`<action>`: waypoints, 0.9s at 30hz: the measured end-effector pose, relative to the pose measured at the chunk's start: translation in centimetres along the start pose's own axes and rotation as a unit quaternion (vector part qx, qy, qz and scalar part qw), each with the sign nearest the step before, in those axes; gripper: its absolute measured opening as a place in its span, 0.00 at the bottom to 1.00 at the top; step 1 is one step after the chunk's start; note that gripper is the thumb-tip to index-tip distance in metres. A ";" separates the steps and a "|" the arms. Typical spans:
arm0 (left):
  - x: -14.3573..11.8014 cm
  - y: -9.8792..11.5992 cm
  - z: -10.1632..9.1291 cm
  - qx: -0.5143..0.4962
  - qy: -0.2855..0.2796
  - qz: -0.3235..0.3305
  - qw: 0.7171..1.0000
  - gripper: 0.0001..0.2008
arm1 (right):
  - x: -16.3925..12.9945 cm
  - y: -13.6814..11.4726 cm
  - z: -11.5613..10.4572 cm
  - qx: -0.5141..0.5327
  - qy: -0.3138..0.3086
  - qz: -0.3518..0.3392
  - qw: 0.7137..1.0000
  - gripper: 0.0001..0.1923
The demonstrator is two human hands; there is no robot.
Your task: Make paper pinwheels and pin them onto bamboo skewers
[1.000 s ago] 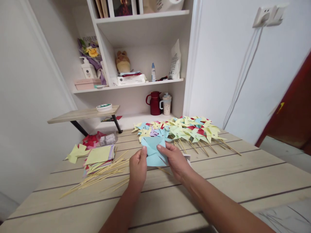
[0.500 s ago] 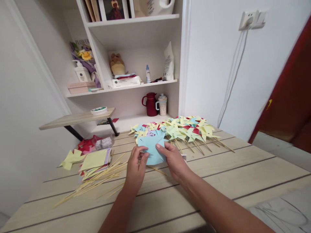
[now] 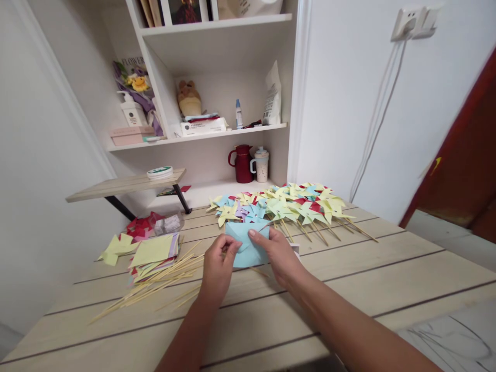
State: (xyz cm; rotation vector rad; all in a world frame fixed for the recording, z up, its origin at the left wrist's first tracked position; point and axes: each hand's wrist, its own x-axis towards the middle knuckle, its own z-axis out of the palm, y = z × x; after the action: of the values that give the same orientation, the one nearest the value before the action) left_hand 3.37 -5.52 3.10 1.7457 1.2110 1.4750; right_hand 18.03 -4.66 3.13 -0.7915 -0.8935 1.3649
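Observation:
A light blue paper square (image 3: pixel 250 256) is held up above the table between both hands. My left hand (image 3: pixel 220 261) pinches its left side, with thumb and forefinger on a corner that is folded in toward the middle. On the right side, my right hand (image 3: pixel 281 256) grips the sheet with its thumb flat on the front; the other fingers are hidden behind. Just beyond the sheet lie many finished paper pinwheels (image 3: pixel 279 209) on sticks, in yellow, blue, purple and red.
To the left lie a stack of coloured paper sheets (image 3: pixel 153 251) and loose wooden sticks (image 3: pixel 155 287). Behind them are a yellow cut pinwheel sheet (image 3: pixel 116 249) and a clear box (image 3: pixel 168 225). A small raised shelf (image 3: pixel 112 188) stands back left. Wall shelves hold a red jug (image 3: pixel 243 164) and a cup (image 3: pixel 261 166).
My left thumb and forefinger have brought the left corner of the blue paper inward. The camera view has shifted slightly; my right hand keeps its grip.

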 end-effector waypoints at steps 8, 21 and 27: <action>0.0 -0.1 0.2 0.015 0.035 0.008 0.999 0.11 | 0.1 0.3 -0.1 0.010 -0.019 0.020 1.000 0.21; -0.1 -0.5 0.2 0.053 0.057 0.012 0.997 0.10 | -0.4 -0.2 0.0 0.015 -0.068 0.029 0.997 0.20; -0.1 -0.4 0.3 0.063 0.063 0.015 0.996 0.09 | -0.5 -0.4 0.2 0.008 -0.053 0.036 0.998 0.21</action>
State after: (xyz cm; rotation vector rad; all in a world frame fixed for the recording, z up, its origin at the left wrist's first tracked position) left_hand 3.50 -5.43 2.63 1.7818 1.3749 1.5785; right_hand 18.04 -5.21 3.51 -0.7501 -0.9437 1.4863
